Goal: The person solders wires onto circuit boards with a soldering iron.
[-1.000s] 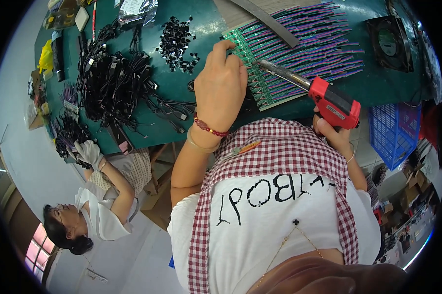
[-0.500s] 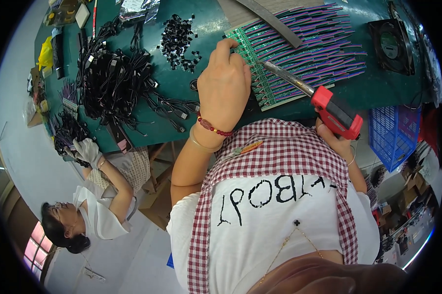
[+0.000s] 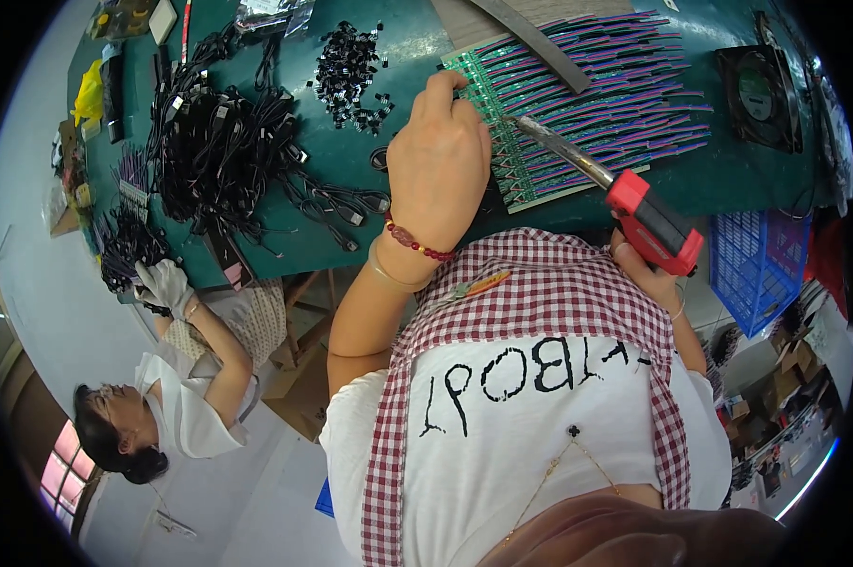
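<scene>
My left hand [image 3: 439, 161] rests at the left edge of a green circuit board panel [image 3: 484, 93], its fingers curled together. What they pinch, if anything, is hidden. Rows of thin multicoloured wires [image 3: 596, 99] run rightward from the panel. A red and black soldering iron [image 3: 655, 223] is in my right hand [image 3: 646, 274], which wraps its handle from below. Its metal tip points up and left, at the row of pads beside my left fingers. Across the wires lies a grey metal bar [image 3: 540, 45]. Small black connectors [image 3: 348, 76] are piled left of the panel.
Black cables [image 3: 223, 151] form a large heap on the green table [image 3: 403, 42]. At the right stand a black fan [image 3: 759, 96] and, below table level, a blue plastic basket [image 3: 755, 274]. A co-worker's gloved hand [image 3: 164, 286] handles dark cables at the left.
The view has shifted slightly, so the table's things sit a little to the right. The co-worker's head has moved slightly left. Both my hands keep nearly the same pose by the panel.
</scene>
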`<action>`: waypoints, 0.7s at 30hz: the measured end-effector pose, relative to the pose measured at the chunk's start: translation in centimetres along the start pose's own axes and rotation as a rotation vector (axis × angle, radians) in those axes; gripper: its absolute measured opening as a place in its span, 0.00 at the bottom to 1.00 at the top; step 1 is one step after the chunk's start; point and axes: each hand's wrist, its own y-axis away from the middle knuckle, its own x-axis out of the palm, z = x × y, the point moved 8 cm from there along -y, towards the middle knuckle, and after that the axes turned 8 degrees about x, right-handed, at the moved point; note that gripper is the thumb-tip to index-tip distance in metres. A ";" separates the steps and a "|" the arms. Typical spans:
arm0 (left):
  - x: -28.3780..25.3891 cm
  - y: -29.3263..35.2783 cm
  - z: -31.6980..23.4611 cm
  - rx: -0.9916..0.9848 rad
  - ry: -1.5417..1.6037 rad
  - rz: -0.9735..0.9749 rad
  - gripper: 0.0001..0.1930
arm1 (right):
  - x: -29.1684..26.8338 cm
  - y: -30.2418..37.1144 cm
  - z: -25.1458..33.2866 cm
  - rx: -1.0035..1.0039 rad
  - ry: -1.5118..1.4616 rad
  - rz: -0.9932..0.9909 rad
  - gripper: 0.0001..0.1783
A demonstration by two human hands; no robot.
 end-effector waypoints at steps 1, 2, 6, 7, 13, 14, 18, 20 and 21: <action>0.0 0.0 0.0 0.002 0.000 0.002 0.03 | -0.3 0.1 -0.4 0.055 -0.057 -0.035 0.09; 0.0 0.0 0.0 0.000 0.000 0.001 0.03 | -0.5 0.0 -0.4 0.055 -0.055 -0.033 0.09; 0.1 0.0 0.1 0.003 -0.004 0.008 0.04 | -0.4 0.0 -1.0 0.104 -0.115 0.036 0.09; 0.1 0.0 0.1 0.010 -0.011 0.004 0.04 | -0.4 0.0 -1.2 0.126 -0.142 0.031 0.09; 0.1 -0.1 0.0 0.014 -0.036 0.015 0.03 | -0.2 0.3 -1.6 0.057 -0.081 0.063 0.23; 0.1 0.0 0.0 0.013 -0.036 0.015 0.03 | -0.2 0.4 -1.8 0.058 -0.081 0.064 0.23; 0.2 -0.1 0.0 0.013 -0.046 0.028 0.03 | -0.1 0.5 -1.7 0.038 -0.063 0.084 0.24; 0.2 -0.1 0.1 0.016 -0.050 0.033 0.03 | 0.0 0.5 -1.9 0.074 -0.102 0.094 0.24; 0.2 -0.1 0.1 0.018 -0.047 0.041 0.03 | -0.1 0.5 -2.0 0.067 -0.066 0.094 0.25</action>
